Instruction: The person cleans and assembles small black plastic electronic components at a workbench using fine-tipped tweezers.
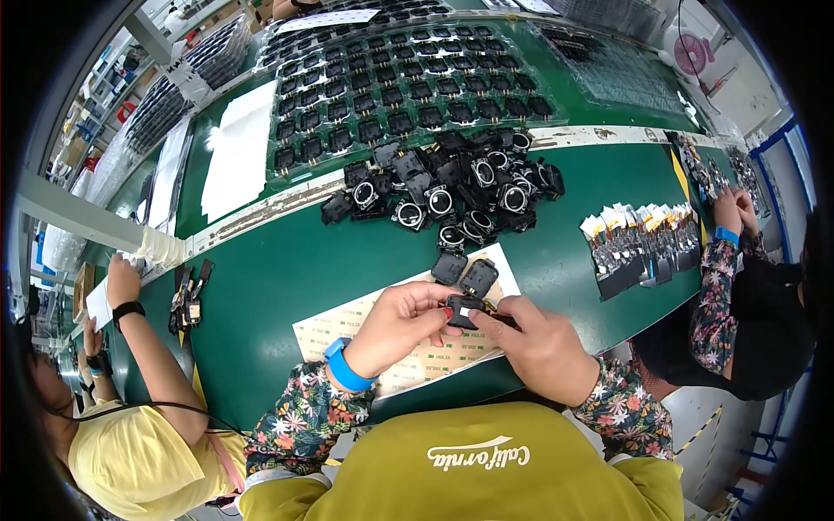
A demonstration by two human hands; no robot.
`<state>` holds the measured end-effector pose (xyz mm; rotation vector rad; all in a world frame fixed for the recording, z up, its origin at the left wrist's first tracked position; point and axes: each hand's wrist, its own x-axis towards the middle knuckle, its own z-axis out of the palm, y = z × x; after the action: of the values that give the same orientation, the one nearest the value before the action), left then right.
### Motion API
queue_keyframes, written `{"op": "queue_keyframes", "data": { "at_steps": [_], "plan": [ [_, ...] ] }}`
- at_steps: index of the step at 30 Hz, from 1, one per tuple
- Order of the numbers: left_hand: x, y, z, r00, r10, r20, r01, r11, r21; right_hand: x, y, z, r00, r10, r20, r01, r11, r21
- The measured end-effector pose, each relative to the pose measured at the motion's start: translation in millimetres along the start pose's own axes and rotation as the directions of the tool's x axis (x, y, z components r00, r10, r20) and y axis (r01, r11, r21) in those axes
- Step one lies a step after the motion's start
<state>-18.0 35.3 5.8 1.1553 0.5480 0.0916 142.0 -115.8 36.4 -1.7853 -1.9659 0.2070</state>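
Note:
My left hand (395, 323), with a blue wrist strap, pinches a small black square plastic housing (454, 314) between thumb and fingers. On the face of this housing is a small white patch. From the right, my right hand (540, 349) closes on the same housing, its thumb pressed at the patch; its other fingertips are partly hidden. Just beyond my hands lie two more black housings (479, 277), side by side. Beneath them is a pale backing sheet (343, 328) with printed rows, lying on the green tabletop (252, 295). My hands cover part of the sheet.
Ahead sits a heap of black housings with silver rings (439, 201). Behind it, clear trays (408, 87) hold rows of black parts. To the right lie bundled flex-cable parts (645, 243); to the left, a few dark cable parts (187, 297). Co-workers sit on both sides.

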Motion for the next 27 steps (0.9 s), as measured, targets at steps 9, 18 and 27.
{"op": "queue_keyframes", "data": {
  "at_steps": [9, 18, 27],
  "plan": [
    [-0.6, 1.3, 0.6, 1.000, -0.001, -0.002, 0.001, 1.000, -0.007, 1.5, 0.2, -2.1, 0.993, -0.015, 0.119, 0.025, 0.996, -0.086],
    [-0.7, 1.6, -0.9, 0.999, -0.039, 0.009, 0.039, 0.993, -0.115, 0.4, 1.0, -3.0, 0.988, -0.039, 0.149, 0.057, 0.991, -0.117],
    [-1.0, 1.9, 1.3, 0.999, -0.045, 0.008, 0.045, 0.992, -0.121, 0.8, 0.8, -2.4, 0.988, -0.043, 0.149, 0.063, 0.990, -0.128]
  ]
}}
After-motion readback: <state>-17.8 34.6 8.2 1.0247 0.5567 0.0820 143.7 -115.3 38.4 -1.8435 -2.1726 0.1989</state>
